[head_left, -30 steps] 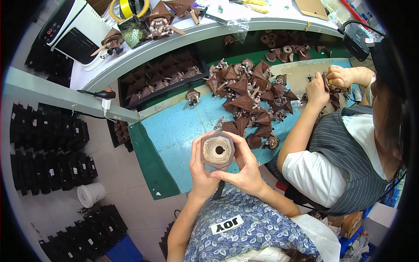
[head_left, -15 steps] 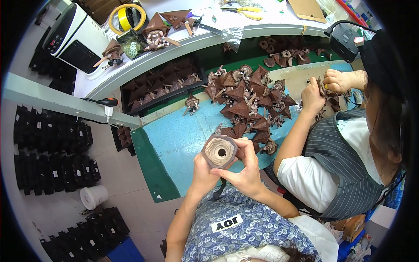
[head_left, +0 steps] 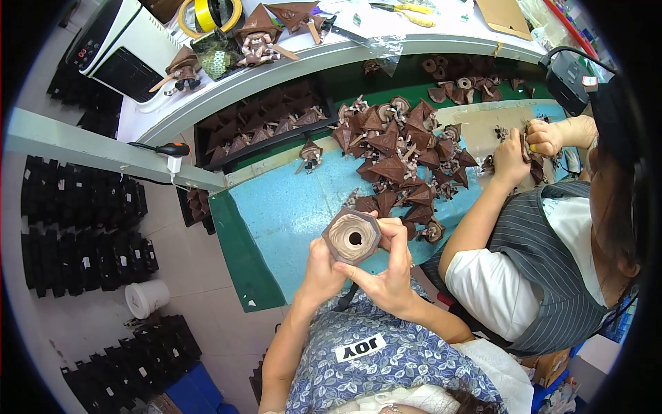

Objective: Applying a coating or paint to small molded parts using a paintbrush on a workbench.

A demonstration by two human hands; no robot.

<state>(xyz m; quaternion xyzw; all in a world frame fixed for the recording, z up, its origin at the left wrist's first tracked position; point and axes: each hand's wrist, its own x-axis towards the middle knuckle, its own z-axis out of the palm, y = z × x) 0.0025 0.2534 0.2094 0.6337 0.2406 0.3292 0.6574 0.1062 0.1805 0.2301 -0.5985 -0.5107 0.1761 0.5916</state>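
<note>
Between my two hands is a brown hexagonal hollow piece (head_left: 337, 237), its open side facing up, with a pale stepped inside and a dark round hole in the middle. My left hand (head_left: 321, 273) grips its left and lower edge. My right hand (head_left: 388, 270) wraps the right side, thumb along the lower rim and fingers behind it. The piece is held above the blue work mat (head_left: 276, 228). Just beyond it lies a heap of small figures with brown pointed hats (head_left: 389, 169). One figure (head_left: 311, 156) lies apart, left of the heap.
A black tray (head_left: 265, 131) of more figures sits beyond the mat. On the right, a co-worker's hands (head_left: 527, 148) hold a small brown part. The white raised shelf (head_left: 314, 58) carries finished-looking figures, yellow tape (head_left: 205, 15) and yellow-handled pliers (head_left: 414, 14). Black trays (head_left: 83, 221) are stacked at left.
The view has shifted slightly, so the bench appears a little further right. My hands keep the hexagonal piece in nearly the same hold. The co-worker's hands have moved slightly.
</note>
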